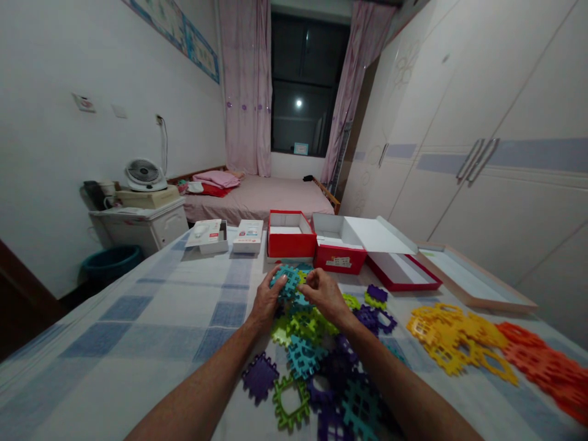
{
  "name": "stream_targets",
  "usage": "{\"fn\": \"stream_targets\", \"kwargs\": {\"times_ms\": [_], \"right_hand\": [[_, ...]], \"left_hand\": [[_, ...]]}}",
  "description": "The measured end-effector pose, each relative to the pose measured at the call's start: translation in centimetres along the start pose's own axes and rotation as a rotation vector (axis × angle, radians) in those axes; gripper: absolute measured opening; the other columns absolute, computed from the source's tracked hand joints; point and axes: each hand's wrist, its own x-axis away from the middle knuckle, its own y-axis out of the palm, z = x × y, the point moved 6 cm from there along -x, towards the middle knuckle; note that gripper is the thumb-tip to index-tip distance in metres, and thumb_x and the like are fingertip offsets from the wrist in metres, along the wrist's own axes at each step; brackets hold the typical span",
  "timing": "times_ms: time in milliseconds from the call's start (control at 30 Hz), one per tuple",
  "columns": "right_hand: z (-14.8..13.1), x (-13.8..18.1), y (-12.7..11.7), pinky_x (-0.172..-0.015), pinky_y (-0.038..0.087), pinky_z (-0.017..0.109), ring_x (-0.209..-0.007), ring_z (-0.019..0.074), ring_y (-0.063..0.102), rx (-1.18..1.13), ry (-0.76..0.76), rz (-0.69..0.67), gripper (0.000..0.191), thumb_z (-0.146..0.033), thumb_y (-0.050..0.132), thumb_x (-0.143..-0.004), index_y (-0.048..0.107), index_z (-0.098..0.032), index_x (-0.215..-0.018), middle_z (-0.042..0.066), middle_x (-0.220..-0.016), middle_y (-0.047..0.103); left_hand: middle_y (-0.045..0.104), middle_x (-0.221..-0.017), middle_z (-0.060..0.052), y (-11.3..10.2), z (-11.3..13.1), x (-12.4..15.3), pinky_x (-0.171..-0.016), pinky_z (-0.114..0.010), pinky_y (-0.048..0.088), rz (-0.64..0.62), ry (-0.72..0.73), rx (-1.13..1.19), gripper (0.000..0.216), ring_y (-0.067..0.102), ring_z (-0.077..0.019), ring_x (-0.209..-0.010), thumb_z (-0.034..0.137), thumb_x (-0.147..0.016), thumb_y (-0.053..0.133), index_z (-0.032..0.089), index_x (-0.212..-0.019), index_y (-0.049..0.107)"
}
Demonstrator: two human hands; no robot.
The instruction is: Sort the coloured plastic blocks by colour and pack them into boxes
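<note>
My left hand (267,298) grips a teal interlocking plastic tile (287,280) with toothed edges, thumb on its face. My right hand (324,294) is closed at the tile's right side, fingers pinched; a bit of yellow-green shows by the fingertips, and I cannot make out what they hold. Beneath both hands lies a mixed heap of tiles: lime green ones (309,323), teal ones (304,357) and dark purple ones (337,367). Nearer me are a purple tile (260,377) and a green frame-shaped tile (291,402). My forearms hide part of the heap.
A pile of yellow tiles (452,337) and a pile of orange tiles (546,367) lie to the right. Along the far edge stand white boxes (248,237), a red box (290,244), an opened red-and-white box (340,259), and shallow trays (404,282) on the checked cloth (184,324).
</note>
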Motion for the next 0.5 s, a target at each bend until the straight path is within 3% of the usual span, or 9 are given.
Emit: {"fn": "stream_targets", "kwargs": {"times_ms": [100,233,333,500], "right_hand": [[0.1,0.0,-0.1,-0.054,0.042,0.024,-0.055,0.0118,0.052,0.003,0.019,0.042,0.017,-0.021,0.051,-0.069,0.046,-0.020,-0.085,-0.005,-0.061,0.051],[0.1,0.0,-1.7,-0.055,0.042,0.025,-0.057,0.0127,0.053,0.060,0.030,0.118,0.027,-0.020,0.044,-0.070,0.050,-0.018,-0.096,-0.003,-0.065,0.055],[0.4,0.0,-3.4,-0.058,0.042,0.026,-0.059,0.0139,0.054,0.098,0.033,0.158,0.029,-0.020,0.043,-0.071,0.052,-0.017,-0.098,-0.001,-0.066,0.057],[1.5,0.0,-4.9,-0.069,0.044,0.029,-0.072,0.0173,0.058,0.266,0.000,0.108,0.026,-0.021,0.045,-0.074,0.057,-0.015,-0.097,0.005,-0.079,0.062]], "left_hand": [[0.065,-0.101,-0.006,0.3,0.1,0.2,-0.061,-0.023,0.050,-0.013,-0.017,0.002,0.059,0.062,-0.0133,-0.072,0.040,-0.068,0.069,0.020,-0.122,0.053],[0.065,-0.097,-0.004,0.0,0.0,0.1,-0.055,-0.021,0.049,0.016,-0.038,0.064,0.051,0.060,-0.0120,-0.070,0.035,-0.069,0.064,0.020,-0.117,0.055],[0.064,-0.092,0.000,-1.1,-0.1,-0.3,-0.052,-0.019,0.048,0.102,-0.051,0.122,0.043,0.059,-0.0105,-0.069,0.033,-0.068,0.064,0.021,-0.109,0.059],[0.062,-0.084,0.002,-2.5,0.3,-0.7,-0.052,-0.018,0.049,0.238,-0.034,0.154,0.037,0.058,-0.0099,-0.069,0.031,-0.066,0.064,0.023,-0.101,0.061]]}}
